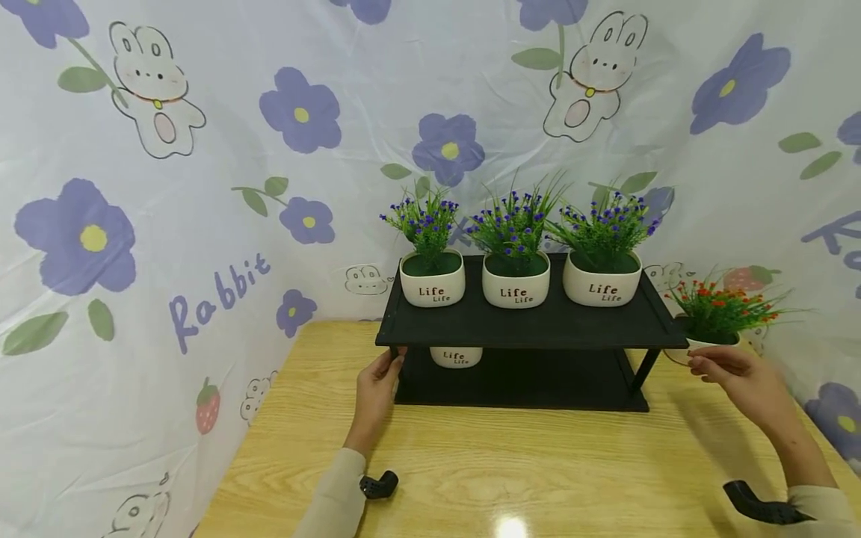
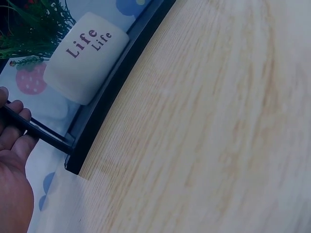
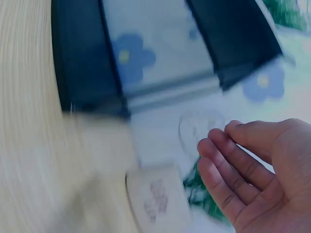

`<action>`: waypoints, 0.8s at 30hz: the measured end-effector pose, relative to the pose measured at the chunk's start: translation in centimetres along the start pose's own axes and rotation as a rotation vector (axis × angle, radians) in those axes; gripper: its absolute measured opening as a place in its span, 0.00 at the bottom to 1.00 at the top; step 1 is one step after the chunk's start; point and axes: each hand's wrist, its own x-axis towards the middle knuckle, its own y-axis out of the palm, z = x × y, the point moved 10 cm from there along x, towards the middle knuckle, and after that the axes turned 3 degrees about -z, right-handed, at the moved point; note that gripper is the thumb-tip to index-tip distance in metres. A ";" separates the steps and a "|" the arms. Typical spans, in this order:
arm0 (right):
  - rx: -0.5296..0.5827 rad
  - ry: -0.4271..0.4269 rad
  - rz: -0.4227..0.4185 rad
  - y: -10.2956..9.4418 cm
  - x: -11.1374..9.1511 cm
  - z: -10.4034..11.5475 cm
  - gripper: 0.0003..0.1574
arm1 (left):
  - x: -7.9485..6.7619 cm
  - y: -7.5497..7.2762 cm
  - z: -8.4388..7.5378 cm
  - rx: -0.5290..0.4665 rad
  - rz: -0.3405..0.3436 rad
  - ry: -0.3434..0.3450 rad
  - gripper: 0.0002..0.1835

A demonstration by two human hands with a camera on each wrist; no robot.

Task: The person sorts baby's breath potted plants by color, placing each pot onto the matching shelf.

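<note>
A black two-tier shelf (image 1: 471, 329) stands on the wooden table. My left hand (image 1: 377, 392) grips its left post (image 2: 41, 135), with fingers curled round the bar. My right hand (image 1: 747, 385) is off the shelf's right end, fingers loosely bent and nothing between them (image 3: 257, 170). Near it stands a white pot with orange-red flowers (image 1: 723, 306); in the right wrist view a gap separates this pot (image 3: 160, 199) from the fingertips. On the upper tier sit three white pots with purple flowers, left (image 1: 433, 288), middle (image 1: 516, 290) and right (image 1: 602, 288).
On the lower tier, at the left, is another white pot (image 1: 457, 357), its plant hidden under the upper tier in the head view. A patterned cloth (image 1: 222, 187) with rabbits and flowers hangs behind the table (image 1: 471, 463).
</note>
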 end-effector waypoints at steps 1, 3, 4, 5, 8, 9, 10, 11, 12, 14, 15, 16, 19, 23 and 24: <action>-0.004 0.016 -0.013 -0.6 0.0 -0.8 0.20 | 0.0 -0.1 0.0 0.002 -0.005 0.000 0.16; -0.020 0.040 -0.041 -1.7 0.1 -2.3 0.20 | -0.1 -0.3 -0.1 0.006 -0.012 0.003 0.16; -0.040 0.058 -0.058 -2.1 0.2 -3.1 0.20 | -0.1 -0.4 -0.2 0.008 -0.013 0.002 0.16; -0.059 0.069 -0.071 -2.5 0.2 -3.8 0.21 | -0.1 -0.4 -0.2 0.006 -0.011 0.003 0.16; -0.101 0.100 -0.111 -3.6 0.2 -5.8 0.28 | -0.2 -0.4 -0.1 0.011 -0.004 -0.004 0.16; -0.118 0.115 -0.123 -3.9 0.2 -6.5 0.30 | -0.2 -0.4 0.0 0.016 -0.004 -0.008 0.16; -0.136 0.134 -0.135 -4.3 0.3 -7.2 0.33 | -0.2 -0.3 0.1 0.018 -0.005 -0.012 0.16; -0.139 0.157 -0.136 -4.5 0.4 -7.8 0.37 | -0.1 -0.3 0.5 0.021 -0.008 -0.017 0.16; -0.138 0.183 -0.136 -4.7 0.5 -8.4 0.40 | 0.0 -0.3 0.9 0.024 -0.013 -0.023 0.16; -0.122 0.232 -0.123 -4.9 0.9 -9.5 0.45 | 0.1 -0.3 1.8 0.027 -0.024 -0.030 0.16; -0.110 0.248 -0.109 -4.8 1.1 -9.8 0.48 | 0.2 -0.3 2.2 0.028 -0.031 -0.031 0.16; -0.097 0.264 -0.094 -4.8 1.4 -10.2 0.51 | 0.3 -0.3 2.7 0.030 -0.036 -0.032 0.16; -0.036 0.282 -0.053 -4.5 2.3 -10.8 0.57 | 0.4 -0.3 3.5 0.037 -0.048 -0.027 0.15; 0.018 0.307 -0.014 -4.1 3.5 -11.5 0.63 | 0.3 -0.4 3.6 0.037 -0.054 -0.011 0.15; 0.028 0.317 -0.005 -4.0 3.7 -11.6 0.64 | 0.3 -0.4 3.6 0.035 -0.056 -0.010 0.15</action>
